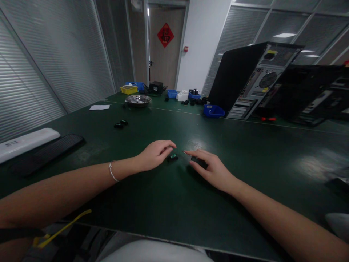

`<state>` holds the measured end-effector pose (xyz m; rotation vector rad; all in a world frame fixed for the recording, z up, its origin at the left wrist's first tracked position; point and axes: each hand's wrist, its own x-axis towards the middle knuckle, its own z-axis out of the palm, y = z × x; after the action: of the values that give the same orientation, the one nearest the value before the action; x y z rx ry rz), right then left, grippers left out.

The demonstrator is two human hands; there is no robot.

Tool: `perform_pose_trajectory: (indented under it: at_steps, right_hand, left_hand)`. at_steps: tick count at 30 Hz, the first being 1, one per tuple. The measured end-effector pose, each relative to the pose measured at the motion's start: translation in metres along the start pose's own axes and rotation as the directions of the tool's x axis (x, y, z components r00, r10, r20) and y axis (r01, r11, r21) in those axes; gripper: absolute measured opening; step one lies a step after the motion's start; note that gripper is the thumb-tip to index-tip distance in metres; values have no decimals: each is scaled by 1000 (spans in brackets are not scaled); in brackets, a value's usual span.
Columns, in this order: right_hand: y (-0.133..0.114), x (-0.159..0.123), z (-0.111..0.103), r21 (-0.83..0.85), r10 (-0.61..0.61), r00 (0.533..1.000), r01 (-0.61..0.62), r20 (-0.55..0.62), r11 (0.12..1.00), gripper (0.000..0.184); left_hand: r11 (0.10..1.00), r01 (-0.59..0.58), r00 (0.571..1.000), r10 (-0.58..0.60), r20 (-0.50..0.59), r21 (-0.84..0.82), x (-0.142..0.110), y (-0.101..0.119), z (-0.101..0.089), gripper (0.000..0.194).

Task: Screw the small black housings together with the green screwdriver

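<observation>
At the left edge a white casing (29, 143), cut off by the frame, is lying beside a black keyboard (49, 153). Toward upper left, two small black pieces (119, 126) are resting together, and a yellow bin (129, 90) is holding something pale, hard to make out. A steel bowl (138, 101) is standing right of it, its contents unreadable. Near the centre the left hand (156, 155) is curving, fingers together; whether the thumb is pinching anything I cannot tell. Just beneath its fingertips a green-faced black piece (172, 158) is lying on the table. Right of centre the right hand (214, 168) is parting index and thumb around a dark object (201, 162), mostly hidden; its grip is staying unclear. Beyond, a blue bin (194, 96) is containing dark parts
</observation>
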<state>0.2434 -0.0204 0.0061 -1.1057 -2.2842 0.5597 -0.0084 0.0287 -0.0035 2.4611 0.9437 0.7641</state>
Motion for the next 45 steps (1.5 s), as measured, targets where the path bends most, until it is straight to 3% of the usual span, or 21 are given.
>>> perform_pose_trajectory:
  at_steps: [2,7,9,15,39,45]
  right_hand:
    - [2,-1,-1,-7,2,1000,-2,-3,1000,34]
    - [4,-1,-2,-30,-8,1000,7,-14,1000,35]
    - [4,0,-2,-35,-3,1000,2,-10,999,34]
    - [1,0,-3,-14,-25,999,25,36,1000,33]
    - [-3,1,-3,-16,-38,989,40,146,999,36]
    - [-5,1,-2,12,-40,989,39,145,999,36]
  left_hand:
    - [998,-66,998,66,-3,12,-1,-4,-2,31]
    - [961,-270,940,275,200,-56,-2,-10,-1,44]
    - [964,-263,938,266,221,-41,-2,-9,0,38]
    - [986,-165,975,161,153,16,-1,-8,-1,28]
    - [985,-167,986,167,15,-49,-2,-3,2,19]
    - [988,-150,988,151,36,-23,-2,-1,4,20]
